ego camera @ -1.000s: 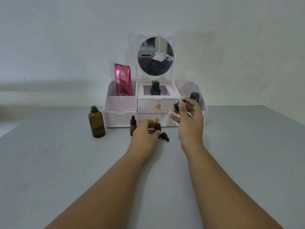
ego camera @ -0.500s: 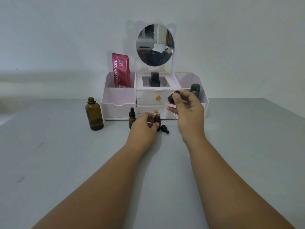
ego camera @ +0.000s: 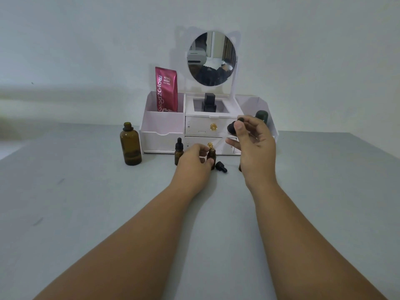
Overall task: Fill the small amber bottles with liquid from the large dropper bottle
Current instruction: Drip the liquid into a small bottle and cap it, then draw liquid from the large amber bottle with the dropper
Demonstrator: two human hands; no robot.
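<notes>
My left hand (ego camera: pixel 194 162) grips an uncapped small amber bottle (ego camera: pixel 211 158) standing on the grey table. My right hand (ego camera: pixel 254 146) holds the large dropper (ego camera: pixel 232 128) by its black bulb, its clear glass tube slanting down-left toward that bottle's mouth. The large amber bottle (ego camera: pixel 130 145) stands open at the left, a little liquid in its base. A second small amber bottle (ego camera: pixel 178 151) with a black dropper cap stands just left of my left hand. A loose small black cap (ego camera: pixel 221 166) lies on the table beside the held bottle. Another small bottle is mostly hidden behind my right wrist.
A white vanity organiser (ego camera: pixel 164 135) with drawers and a round mirror (ego camera: pixel 211 58) stands at the back against the wall. It holds a magenta sachet (ego camera: pixel 166 89), a black bottle (ego camera: pixel 209 102) and a dark green jar (ego camera: pixel 262 115). The table's right edge (ego camera: pixel 368 141) runs off diagonally.
The view has tilted slightly. My right hand has brought the dropper a little lower, its tip nearer the held bottle's mouth. My left hand keeps its grip on the small bottle.
</notes>
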